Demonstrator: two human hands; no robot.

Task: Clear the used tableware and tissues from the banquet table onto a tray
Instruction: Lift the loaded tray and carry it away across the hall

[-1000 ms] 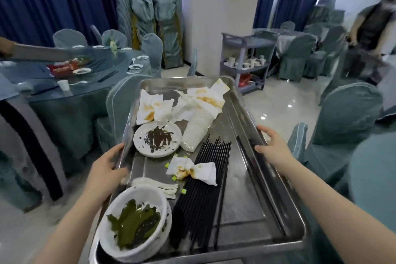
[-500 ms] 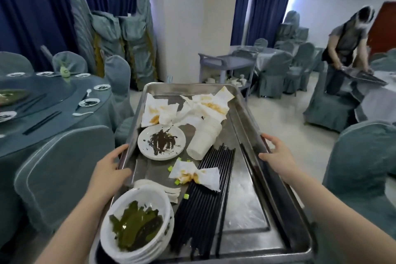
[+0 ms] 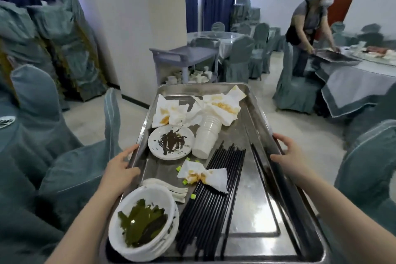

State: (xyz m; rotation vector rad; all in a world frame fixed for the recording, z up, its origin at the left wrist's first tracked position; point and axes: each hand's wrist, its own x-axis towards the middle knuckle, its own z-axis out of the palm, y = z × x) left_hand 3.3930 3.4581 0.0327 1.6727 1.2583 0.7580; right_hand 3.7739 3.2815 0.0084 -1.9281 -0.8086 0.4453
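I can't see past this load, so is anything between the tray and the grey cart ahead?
Nothing visible does. The cart stands just beyond the far rim of the tray. The left chair and right chair flank the way. The tray hides the floor right in front.

Left hand [image 3: 120, 169] fingers hidden beneath tray [image 3: 255, 223] rim; spoons [image 3: 169, 187] partly behind bowls [image 3: 150, 252]; bowl count unclear.

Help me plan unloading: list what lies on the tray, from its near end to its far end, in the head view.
On the tray: stacked bowls → crumpled tissue → plate → pile of tissues.
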